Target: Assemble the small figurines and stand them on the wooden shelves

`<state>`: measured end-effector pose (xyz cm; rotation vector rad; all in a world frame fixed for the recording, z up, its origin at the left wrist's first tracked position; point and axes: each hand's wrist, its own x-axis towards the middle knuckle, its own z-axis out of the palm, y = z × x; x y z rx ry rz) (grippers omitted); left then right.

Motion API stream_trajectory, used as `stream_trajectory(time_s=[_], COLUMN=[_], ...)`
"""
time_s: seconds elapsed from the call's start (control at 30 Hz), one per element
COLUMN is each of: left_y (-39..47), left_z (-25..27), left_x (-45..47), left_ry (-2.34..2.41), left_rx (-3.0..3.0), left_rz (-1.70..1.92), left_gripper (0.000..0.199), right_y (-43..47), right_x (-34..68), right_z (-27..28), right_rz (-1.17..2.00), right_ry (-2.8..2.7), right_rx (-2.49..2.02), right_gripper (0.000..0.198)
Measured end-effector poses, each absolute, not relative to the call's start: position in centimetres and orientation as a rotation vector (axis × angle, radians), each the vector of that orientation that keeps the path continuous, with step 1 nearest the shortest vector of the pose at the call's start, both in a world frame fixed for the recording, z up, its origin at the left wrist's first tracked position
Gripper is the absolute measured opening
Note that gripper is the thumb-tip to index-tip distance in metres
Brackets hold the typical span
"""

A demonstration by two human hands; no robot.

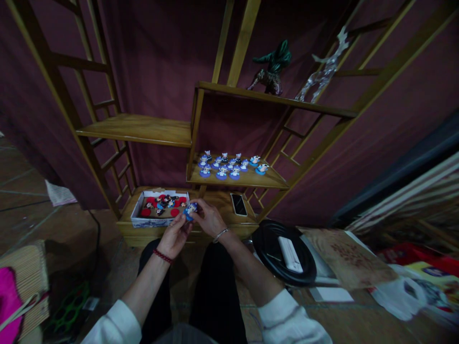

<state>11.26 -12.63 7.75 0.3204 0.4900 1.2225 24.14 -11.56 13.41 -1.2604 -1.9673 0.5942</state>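
A: What have you got in your hands?

B: Your left hand (174, 237) and your right hand (208, 218) meet over the front edge of the low wooden shelf (218, 200). Between them is a small figurine on a blue base (190, 210). The fingertips of both hands close round it, so each grip is pinched shut on the same piece, held just above the shelf and not resting on it.

A: And what sits next to it?

B: Just to the left of your hands lies a white box (159, 209) on that low shelf, holding more small figurines, some on red bases. Your left hand is near its right end, but I cannot tell whether it touches. To the right of your right hand a phone (238, 204) lies flat on the same shelf, apart from your fingers.

A: Anything higher up?

B: One shelf up, a group of blue-based figurines (229, 166) stands in loose rows. On the top shelf are a dark green figure (273, 67) and a clear glass deer (324, 69).

A: And on the floor?

B: To your right lies a round black tray (267, 243) with a white object on it, next to papers and bags.
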Motion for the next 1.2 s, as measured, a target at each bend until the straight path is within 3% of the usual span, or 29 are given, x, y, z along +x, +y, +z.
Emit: stream_trajectory(time_s=[0.37, 1.2], left_y=[-12.6, -12.7], left_z=[7.8, 7.8], left_x=[11.0, 11.6], left_ry=[0.482, 0.519], left_rx=[0.291, 0.323], left_rz=[1.207, 1.212], left_gripper=[0.015, 0.008], right_y=[-11.5, -11.2], right_x=[23.8, 24.6], right_z=[12.8, 12.5], right_rz=[0.538, 0.619], right_ry=[-1.924, -1.873], right_rx=[-1.302, -1.254], right_gripper=[0.039, 0.028])
